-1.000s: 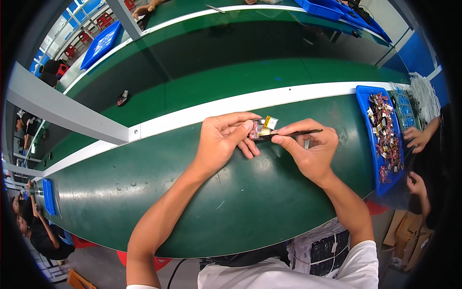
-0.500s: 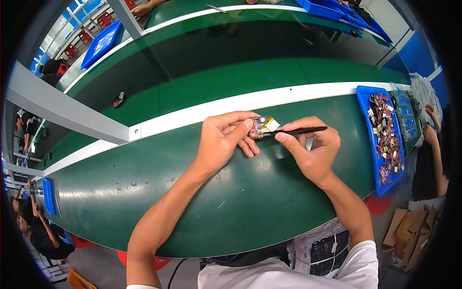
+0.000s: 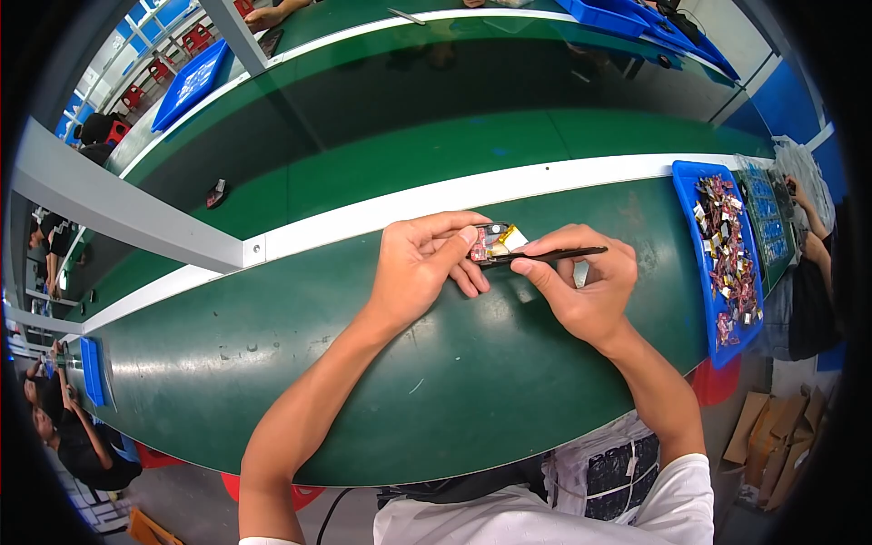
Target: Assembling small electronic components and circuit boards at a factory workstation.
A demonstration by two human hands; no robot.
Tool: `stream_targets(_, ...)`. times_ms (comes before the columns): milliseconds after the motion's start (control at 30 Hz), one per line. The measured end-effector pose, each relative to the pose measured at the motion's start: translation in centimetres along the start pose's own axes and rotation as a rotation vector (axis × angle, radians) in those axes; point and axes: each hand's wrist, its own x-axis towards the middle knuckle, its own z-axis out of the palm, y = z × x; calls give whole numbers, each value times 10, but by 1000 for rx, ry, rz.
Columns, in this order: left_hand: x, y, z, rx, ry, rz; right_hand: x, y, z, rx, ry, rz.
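My left hand (image 3: pixel 413 268) pinches a small black housing (image 3: pixel 495 228) with a red circuit board (image 3: pixel 480 245) in it, above the green bench. A white pouch battery (image 3: pixel 513 239) with yellow tape sits at the housing's right end. Closed around slim black tweezers (image 3: pixel 568 254), my right hand (image 3: pixel 595 286) keeps their tip low against the housing, just below the battery. Fingers partly cover the board, and the exact contact of the tip is too small to make out.
At the right, a blue tray (image 3: pixel 719 359) holds many red boards with wires and batteries. A grey post (image 3: pixel 127 200) rises at the left. Beyond the white rail runs a green belt with a small dark part (image 3: pixel 216 193) on it. A co-worker's arm (image 3: pixel 815 213) is at far right.
My right hand and the tweezers have shifted slightly left and down. The small dark part on the belt has moved a little left. The co-worker at far right has changed arm position.
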Motion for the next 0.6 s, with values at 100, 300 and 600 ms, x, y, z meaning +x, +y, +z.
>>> stream_targets(100, 0, -2, -1, 25, 1, 21, 1, -1, 0, -1, -6, 7)
stream_targets(300, 0, -2, -2, 48, 0, -1, 3, -3, 0, -32, -38, -26)
stream_targets(600, -1, 3, 9, 187, 11, -35, -6, 9, 5, -109, 13, -295)
